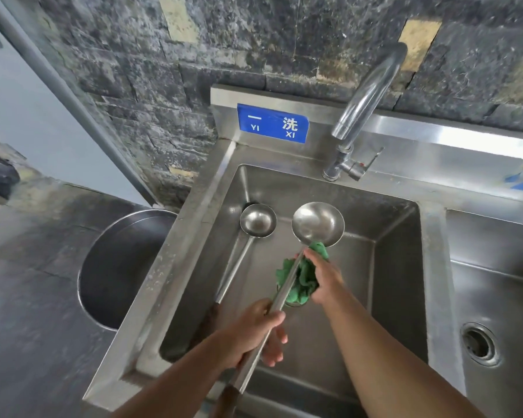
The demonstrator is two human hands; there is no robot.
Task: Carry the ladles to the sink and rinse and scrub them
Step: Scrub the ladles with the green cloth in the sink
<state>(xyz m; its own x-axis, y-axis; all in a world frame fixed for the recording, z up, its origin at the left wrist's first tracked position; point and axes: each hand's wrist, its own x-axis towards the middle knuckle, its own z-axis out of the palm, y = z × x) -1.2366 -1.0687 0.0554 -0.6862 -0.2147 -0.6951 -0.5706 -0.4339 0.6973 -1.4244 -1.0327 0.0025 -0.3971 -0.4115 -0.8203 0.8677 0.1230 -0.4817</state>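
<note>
Large round-bowled steel ladle hangs over the stainless steel sink, left hand closed around its long handle, right hand pressing a crumpled green scrubbing cloth against the shaft, while a smaller steel ladle lies in the basin's left side.

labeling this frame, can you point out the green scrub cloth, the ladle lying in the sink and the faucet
green scrub cloth (303, 280), head view, on its bunched middle
ladle lying in the sink (258, 220), head view, inside its bowl
faucet (372, 86), head view, on the curved spout
</note>
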